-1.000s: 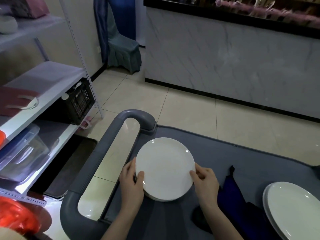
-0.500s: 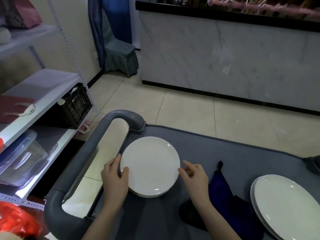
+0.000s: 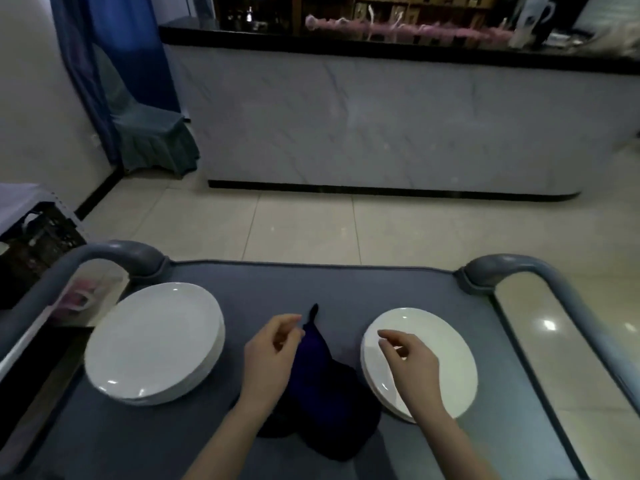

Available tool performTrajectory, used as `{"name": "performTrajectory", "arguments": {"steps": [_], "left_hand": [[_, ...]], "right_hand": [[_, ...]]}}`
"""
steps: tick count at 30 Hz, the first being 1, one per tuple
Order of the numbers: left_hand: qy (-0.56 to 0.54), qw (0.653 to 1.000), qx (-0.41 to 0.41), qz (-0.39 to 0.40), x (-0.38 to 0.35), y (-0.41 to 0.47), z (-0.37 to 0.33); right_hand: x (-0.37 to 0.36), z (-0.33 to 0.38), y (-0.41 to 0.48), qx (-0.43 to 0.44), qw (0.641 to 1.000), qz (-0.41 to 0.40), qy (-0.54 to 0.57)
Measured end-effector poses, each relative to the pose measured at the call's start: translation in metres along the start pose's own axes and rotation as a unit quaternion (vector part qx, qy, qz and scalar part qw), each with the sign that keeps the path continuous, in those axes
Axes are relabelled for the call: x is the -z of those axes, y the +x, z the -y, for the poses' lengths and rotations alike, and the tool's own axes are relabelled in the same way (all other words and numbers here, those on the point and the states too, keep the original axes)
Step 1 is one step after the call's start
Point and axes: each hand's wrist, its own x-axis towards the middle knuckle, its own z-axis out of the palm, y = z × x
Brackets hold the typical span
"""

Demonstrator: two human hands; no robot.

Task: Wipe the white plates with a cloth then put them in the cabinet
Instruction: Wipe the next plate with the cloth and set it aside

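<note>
On the cart top a plate stack lies at the left and a second plate stack at the right, well apart, with the cloth between them. The left hand is over the cloth's left side, the right hand over the second plate stack. Far beyond the cart stands a counter, with a chair at its left end and a crate left of the cart

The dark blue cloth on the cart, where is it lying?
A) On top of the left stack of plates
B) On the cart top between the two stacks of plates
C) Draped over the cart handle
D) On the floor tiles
B: the dark blue cloth lies crumpled on the grey cart top, with the left stack of plates on one side and the right stack of plates on the other.
</note>
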Motion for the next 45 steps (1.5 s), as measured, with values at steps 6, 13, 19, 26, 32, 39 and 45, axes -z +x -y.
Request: {"name": "performTrajectory", "arguments": {"steps": [6, 13, 19, 26, 32, 39, 45], "left_hand": [[0.024, 0.997, 0.028, 0.075, -0.099, -0.013, 0.001], [0.135, 0.987, 0.059, 0.062, -0.153, -0.019, 0.013], [0.169, 0.982, 0.073, 0.035, -0.164, -0.022, 0.014], [0.158, 0.982, 0.103, 0.016, -0.166, -0.023, 0.011], [0.118, 0.985, 0.127, -0.010, -0.160, -0.020, 0.011], [0.024, 0.990, 0.134, -0.039, -0.134, -0.020, 0.001], [-0.011, 0.990, 0.122, -0.077, -0.104, -0.028, 0.000]], "right_hand": [[0.072, -0.060, 0.019, -0.060, 0.998, -0.019, -0.025], [0.107, -0.106, 0.035, -0.079, 0.993, 0.006, -0.083], [0.112, -0.116, 0.039, -0.084, 0.995, 0.020, -0.044], [0.111, -0.125, 0.046, -0.148, 0.988, 0.028, 0.026], [0.112, -0.128, 0.048, -0.164, 0.979, 0.037, 0.119], [0.097, -0.101, 0.047, -0.132, 0.948, 0.074, 0.280], [0.061, -0.079, 0.047, -0.148, 0.941, 0.057, 0.300]]}}
